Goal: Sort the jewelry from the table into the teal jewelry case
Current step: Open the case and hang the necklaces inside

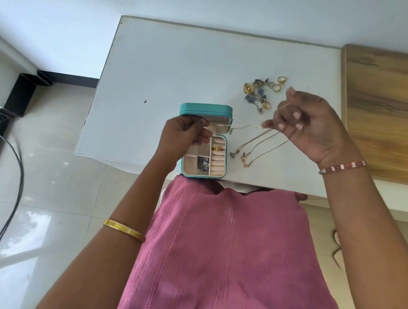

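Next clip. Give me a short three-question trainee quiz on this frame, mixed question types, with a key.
1. True or false: the teal jewelry case stands open at the near edge of the white table.
2. Multiple choice: the thin chain stretched between the left hand and the right hand is (A) lying flat in the case, (B) held taut above the table, each end in a pinching grip, (C) wrapped round a wrist.
3. Fill in: the gold ring already in the case sits in the ____ section on its right side.

Key: 1 true; 2 B; 3 ring-roll. Other necklaces and the pile of earrings and rings remain on the table.
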Available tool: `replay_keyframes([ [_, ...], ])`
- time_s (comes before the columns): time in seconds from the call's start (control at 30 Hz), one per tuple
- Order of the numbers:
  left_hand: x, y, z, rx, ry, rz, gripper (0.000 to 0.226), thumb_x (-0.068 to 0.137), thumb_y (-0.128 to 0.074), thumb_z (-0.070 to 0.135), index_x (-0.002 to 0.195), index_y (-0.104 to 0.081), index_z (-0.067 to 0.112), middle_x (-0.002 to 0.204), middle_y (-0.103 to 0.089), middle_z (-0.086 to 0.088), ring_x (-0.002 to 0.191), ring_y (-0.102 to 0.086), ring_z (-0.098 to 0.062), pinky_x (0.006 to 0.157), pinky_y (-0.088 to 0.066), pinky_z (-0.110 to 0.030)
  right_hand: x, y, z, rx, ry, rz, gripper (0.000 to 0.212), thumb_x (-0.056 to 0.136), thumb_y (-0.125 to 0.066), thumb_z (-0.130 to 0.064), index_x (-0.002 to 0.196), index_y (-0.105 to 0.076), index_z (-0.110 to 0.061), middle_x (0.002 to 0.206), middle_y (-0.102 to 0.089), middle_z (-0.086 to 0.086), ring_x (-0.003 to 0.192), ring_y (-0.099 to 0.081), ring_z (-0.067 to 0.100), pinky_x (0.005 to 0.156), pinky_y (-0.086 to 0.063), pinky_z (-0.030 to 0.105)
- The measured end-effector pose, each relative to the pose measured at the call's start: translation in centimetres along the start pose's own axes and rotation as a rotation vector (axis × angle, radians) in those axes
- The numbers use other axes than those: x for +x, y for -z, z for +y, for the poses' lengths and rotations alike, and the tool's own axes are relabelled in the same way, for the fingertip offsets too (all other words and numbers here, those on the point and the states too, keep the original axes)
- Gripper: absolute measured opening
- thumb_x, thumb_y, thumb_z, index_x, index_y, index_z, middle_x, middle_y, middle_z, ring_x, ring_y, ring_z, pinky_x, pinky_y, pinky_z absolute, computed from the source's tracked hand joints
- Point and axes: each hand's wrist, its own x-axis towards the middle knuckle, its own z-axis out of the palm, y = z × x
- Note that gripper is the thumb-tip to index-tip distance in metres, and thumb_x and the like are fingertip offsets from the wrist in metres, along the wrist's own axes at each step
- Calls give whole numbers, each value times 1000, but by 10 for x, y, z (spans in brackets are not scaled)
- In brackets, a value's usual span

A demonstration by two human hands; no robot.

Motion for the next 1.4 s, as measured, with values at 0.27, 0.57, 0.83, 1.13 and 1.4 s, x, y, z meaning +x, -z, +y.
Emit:
replay_keyframes([
  [0.27, 3, -5, 5, -109, 33, -136, 18, 96, -48, 12, 97, -66, 13, 82, -73, 5, 71, -65, -9, 69, -50, -21, -5, -18, -18, -307, -124, -221, 25, 95, -40, -10, 106, -62, -7, 38, -26, -6, 35, -17, 8, 39, -24, 18],
  [0.57, 4, -8, 8, -346, 110, -350, 30, 83, -47, 30, 99, -60, 8, 86, -69, -7, 82, -66, -19, 85, -52, -32, 0, -59, 9, -410, -374, -329, 27, 97, -39, -8, 115, -58, 0, 43, -30, -3, 35, -16, 5, 38, -22, 17],
  [0.83, 6, -1, 3, -207, 138, -360, 51, 84, -37, 47, 112, -53, 8, 97, -59, -14, 94, -55, -28, 91, -46, -40, 5, -59, 8, -169, -462, -323, 30, 97, -36, -8, 118, -55, 2, 41, -31, -4, 33, -21, 3, 34, -23, 13],
  [1.13, 2, -5, 6, -93, 274, -429, 53, 97, -28, 51, 110, -55, 8, 87, -70, -9, 77, -69, -18, 81, -53, -27, 13, -39, 0, 29, -436, -208, 32, 91, -40, -15, 116, -55, -3, 43, -31, -7, 35, -23, 2, 32, -24, 13],
  [1.4, -1, 0, 6, -11, 195, -406, 40, 96, -46, 28, 65, -56, 6, 57, -62, -2, 69, -66, -19, 72, -53, -22, 12, -20, -12, -9, -363, -63, 23, 92, -42, -20, 85, -60, -10, 42, -33, -7, 37, -27, 4, 36, -27, 15],
])
